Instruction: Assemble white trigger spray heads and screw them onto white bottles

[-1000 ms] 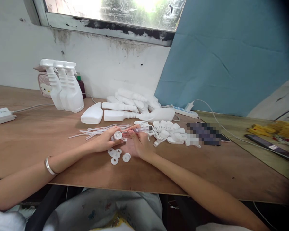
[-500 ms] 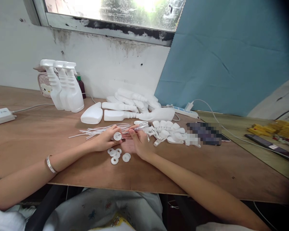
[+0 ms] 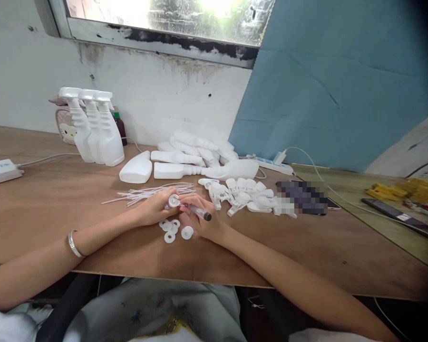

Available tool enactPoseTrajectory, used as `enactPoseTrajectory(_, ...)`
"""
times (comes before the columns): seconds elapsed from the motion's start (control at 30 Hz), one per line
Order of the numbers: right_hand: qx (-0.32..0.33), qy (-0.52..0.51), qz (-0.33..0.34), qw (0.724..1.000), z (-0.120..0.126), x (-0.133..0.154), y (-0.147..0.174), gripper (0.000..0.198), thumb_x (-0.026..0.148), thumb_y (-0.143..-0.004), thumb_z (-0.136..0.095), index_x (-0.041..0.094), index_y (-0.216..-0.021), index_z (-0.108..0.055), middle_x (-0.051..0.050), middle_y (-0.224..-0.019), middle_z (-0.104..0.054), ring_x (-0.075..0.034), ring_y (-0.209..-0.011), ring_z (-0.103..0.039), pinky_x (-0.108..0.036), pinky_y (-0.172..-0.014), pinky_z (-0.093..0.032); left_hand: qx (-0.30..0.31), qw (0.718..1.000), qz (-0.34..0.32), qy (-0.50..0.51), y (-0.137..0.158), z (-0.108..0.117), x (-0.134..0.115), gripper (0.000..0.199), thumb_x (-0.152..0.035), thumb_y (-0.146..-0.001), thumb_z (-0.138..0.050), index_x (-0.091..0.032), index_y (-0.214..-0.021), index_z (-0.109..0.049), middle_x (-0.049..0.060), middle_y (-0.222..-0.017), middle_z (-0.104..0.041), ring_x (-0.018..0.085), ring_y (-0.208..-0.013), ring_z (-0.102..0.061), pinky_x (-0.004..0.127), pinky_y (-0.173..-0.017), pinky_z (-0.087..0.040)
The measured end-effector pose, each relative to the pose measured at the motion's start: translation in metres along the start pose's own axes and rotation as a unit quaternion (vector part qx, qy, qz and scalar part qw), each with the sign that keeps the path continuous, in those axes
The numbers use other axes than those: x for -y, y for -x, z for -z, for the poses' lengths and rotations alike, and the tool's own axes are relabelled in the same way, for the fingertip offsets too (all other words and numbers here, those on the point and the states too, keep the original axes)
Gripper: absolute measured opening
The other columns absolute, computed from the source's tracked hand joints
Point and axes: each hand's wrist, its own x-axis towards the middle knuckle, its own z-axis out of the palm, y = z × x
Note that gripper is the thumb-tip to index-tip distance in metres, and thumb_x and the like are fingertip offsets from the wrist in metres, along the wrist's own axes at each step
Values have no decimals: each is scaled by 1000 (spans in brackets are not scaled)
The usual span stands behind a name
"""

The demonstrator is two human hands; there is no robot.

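The window [image 3: 171,16] glares bright, with stained white wall [image 3: 164,95] beneath it, blue sheeting [image 3: 335,80] to its right, brown table [image 3: 306,242] well below it!

no legible text, brand or number, pale rectangular label-like patch [image 3: 405,218] on long flat black device [image 3: 385,209] too small to read, blue-grey marking [image 3: 0,166] on white plastic box-shaped power strip [image 3: 12,175] likewise unreadable

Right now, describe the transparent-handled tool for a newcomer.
On the brown wooden table, find the thin white plastic tubes. To their right, the bare right hand holds the slim transparent-handled tool. Its dark end sets it apart from the white plastic rings nearby.
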Motion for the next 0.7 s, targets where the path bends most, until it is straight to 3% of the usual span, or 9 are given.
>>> enactPoseTrajectory(0.23,12,56,66,996,2,-1,2,11,19,-85,-48,21,-96,-50,-7,-91,-64,-17,-86,-62,-31,-74,-53,16,1000,10,-19,0,-2,0,18,-30,-80,-51,-16,-88,-43,5,-87,-51,18,-76,-51,28,-66,-40)
enactPoseTrajectory(0.33,12,54,66,996,2,0,1,9,19,-85,-48,20,-94,-51,-7,-89,-64,-17,-85,-61,-31,-73,-52,18,1000,5,-23,0,-1,-1,17,-30,-81,-50,-16,-88,-43,5,-87,-50,18,-77,-51,28,-67,-40)
enactPoseTrajectory(0.53,4,-8,-62,998,5,-3,-4,16,29,-90,-40,20,-87,-53,-4,-81,-62,-17,-77,-61,-31,-69,-50,37,998,-28,-39,1,1,-2,15,-31,-83,-48,-16,-83,-44,5,-88,-48,18,-79,-49,27,-69,-39)
enactPoseTrajectory(0.7,-11,-51,-161,986,7,-2,-6,28,39,-90,-37,20,-83,-55,-3,-81,-62,-16,-76,-61,-31,-69,-49,45,998,-32,-7,0,4,-4,16,-30,-83,-48,-16,-91,-46,6,-91,-48,19,-84,-48,29,-73,-39)
